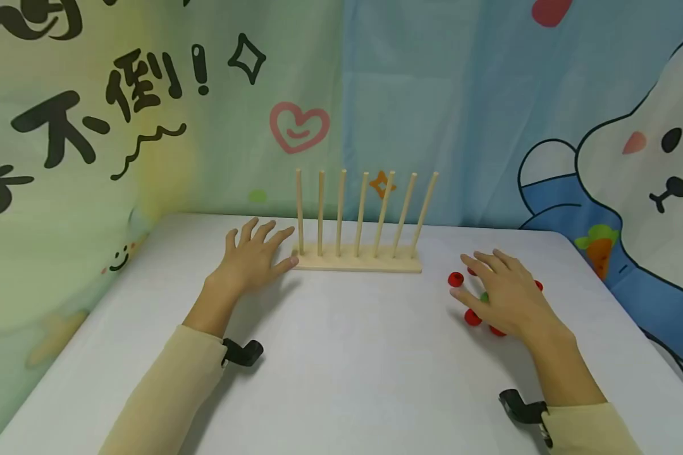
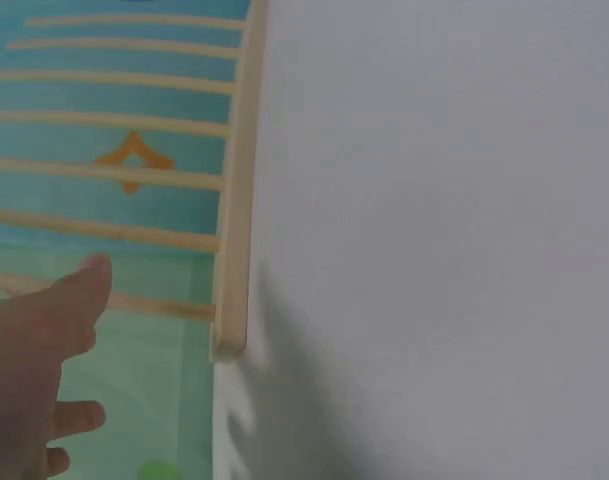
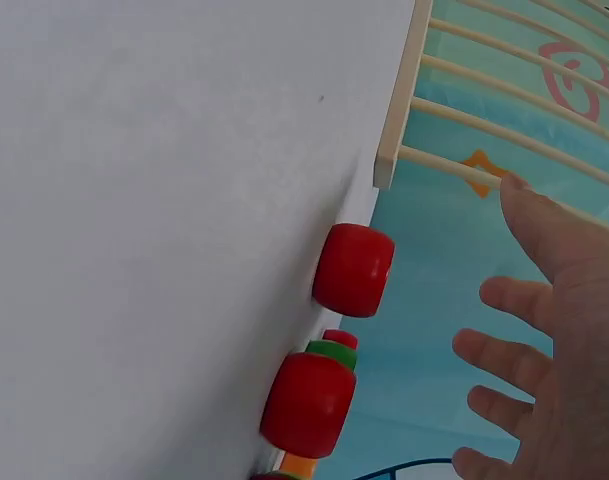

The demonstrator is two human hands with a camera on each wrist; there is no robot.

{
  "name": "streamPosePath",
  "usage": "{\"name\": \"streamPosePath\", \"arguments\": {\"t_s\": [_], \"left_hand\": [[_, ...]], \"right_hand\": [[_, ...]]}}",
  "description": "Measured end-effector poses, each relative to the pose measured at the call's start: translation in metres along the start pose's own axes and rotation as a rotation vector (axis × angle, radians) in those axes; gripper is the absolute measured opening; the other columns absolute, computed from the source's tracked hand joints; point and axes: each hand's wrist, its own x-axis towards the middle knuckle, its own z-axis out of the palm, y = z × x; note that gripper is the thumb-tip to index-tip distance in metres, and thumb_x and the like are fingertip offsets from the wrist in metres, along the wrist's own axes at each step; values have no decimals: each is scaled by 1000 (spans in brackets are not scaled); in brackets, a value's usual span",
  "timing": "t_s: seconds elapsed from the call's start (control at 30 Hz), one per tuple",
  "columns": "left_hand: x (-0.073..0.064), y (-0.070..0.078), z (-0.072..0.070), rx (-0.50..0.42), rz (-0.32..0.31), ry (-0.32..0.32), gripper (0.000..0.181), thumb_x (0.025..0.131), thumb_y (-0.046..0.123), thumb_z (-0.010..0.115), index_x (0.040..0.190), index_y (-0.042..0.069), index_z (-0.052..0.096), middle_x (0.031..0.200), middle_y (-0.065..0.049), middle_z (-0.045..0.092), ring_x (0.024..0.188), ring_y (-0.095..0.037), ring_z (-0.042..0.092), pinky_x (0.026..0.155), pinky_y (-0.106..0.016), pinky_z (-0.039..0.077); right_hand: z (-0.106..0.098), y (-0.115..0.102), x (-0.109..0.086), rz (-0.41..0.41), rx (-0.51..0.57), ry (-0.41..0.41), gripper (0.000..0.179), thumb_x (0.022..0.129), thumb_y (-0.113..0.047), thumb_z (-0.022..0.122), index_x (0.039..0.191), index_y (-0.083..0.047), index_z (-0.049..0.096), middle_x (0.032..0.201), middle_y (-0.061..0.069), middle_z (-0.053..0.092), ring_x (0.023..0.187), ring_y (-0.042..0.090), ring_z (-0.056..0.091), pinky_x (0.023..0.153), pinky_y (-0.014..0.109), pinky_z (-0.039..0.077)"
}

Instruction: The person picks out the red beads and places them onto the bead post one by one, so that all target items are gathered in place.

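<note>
A pale wooden stand (image 1: pixel 357 266) carries a row of several upright, bare pegs. My left hand (image 1: pixel 249 259) is beside the stand's left end with fingers spread, the thumb tip right at the base. In the left wrist view the thumb (image 2: pixel 84 290) overlaps the nearest peg (image 2: pixel 164 306). Over a group of beads at the right is my right hand (image 1: pixel 509 294), its fingers stretched out and holding nothing. Red beads (image 1: pixel 455 279) and a green bead (image 1: pixel 484 297) show around and under it; the palm hides part of the group. Barrel-shaped red beads (image 3: pixel 354 270) stand out in the right wrist view.
The white table (image 1: pixel 353 366) reaches back to a printed cloth backdrop (image 1: pixel 410 107) with a bear figure at the right. Each forearm wears a dark wrist camera mount (image 1: pixel 243 352) beside a beige sleeve (image 1: pixel 171 392).
</note>
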Motion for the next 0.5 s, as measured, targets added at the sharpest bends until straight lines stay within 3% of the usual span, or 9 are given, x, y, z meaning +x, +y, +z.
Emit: {"name": "streamPosePath", "arguments": {"t_s": [0.2,0.33,0.5], "left_hand": [[7,0,2,-91,9,-43,69,97,63,42,156,30,27,158,-10,28,146,-40,10,107,-67,12],[8,2,5,-145,-2,-89,71,98,63,41,157,29,23,158,-11,28,146,-40,11,106,-68,12],[8,-4,7,-186,-19,-97,71,98,60,44,157,28,21,158,-13,27,145,-41,13,105,-69,13]], "right_hand": [[-3,5,-15,36,69,-37,81,91,-66,53,148,-9,43,147,23,40,136,50,26,105,71,20],[-3,9,-23,15,91,-32,80,91,-63,57,148,-10,43,147,21,41,135,48,28,103,71,25],[-4,11,-26,-11,110,-38,80,90,-62,59,149,-12,42,145,21,42,134,47,30,102,71,28]]}}
